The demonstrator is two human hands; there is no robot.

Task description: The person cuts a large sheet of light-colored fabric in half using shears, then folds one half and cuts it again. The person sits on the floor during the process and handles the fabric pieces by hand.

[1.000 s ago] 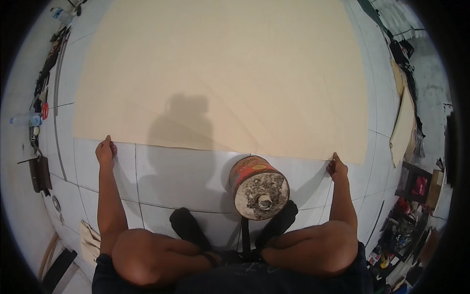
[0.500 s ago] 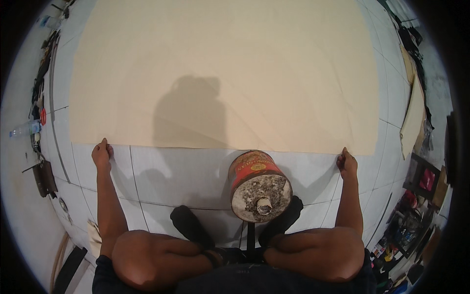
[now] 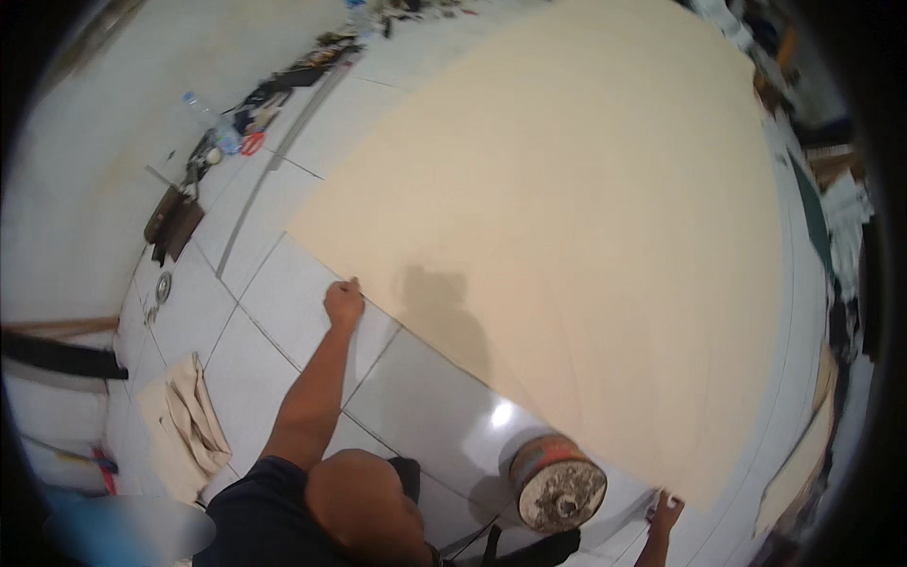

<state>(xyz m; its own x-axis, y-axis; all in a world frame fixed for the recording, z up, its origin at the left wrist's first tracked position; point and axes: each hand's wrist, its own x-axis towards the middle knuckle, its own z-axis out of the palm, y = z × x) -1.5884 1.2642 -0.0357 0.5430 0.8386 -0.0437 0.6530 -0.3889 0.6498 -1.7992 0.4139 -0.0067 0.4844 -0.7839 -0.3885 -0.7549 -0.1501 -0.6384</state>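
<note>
A large cream sheet of cloth [image 3: 586, 217] lies spread over the white tiled floor. My left hand [image 3: 345, 300] is closed on its near edge, a little in from the left corner. Lower down at the right, my right hand [image 3: 666, 510] pinches the same edge close to the near right corner. Between the two hands, just off that edge, is a round red can [image 3: 557, 484] with a grimy, crusted end turned up. My shadow falls across the sheet.
A long metal strip [image 3: 274, 170] lies left of the sheet. Red-handled scissors [image 3: 252, 143], a plastic bottle [image 3: 213, 121] and a brown case [image 3: 173, 222] line the wall. Folded cream cloth [image 3: 184, 420] rests beside me at the left; more cream material [image 3: 798, 449] lies far right.
My view has turned toward the left, so the sheet and can appear tilted and shifted right. Both hands remain at the sheet's near edge.
</note>
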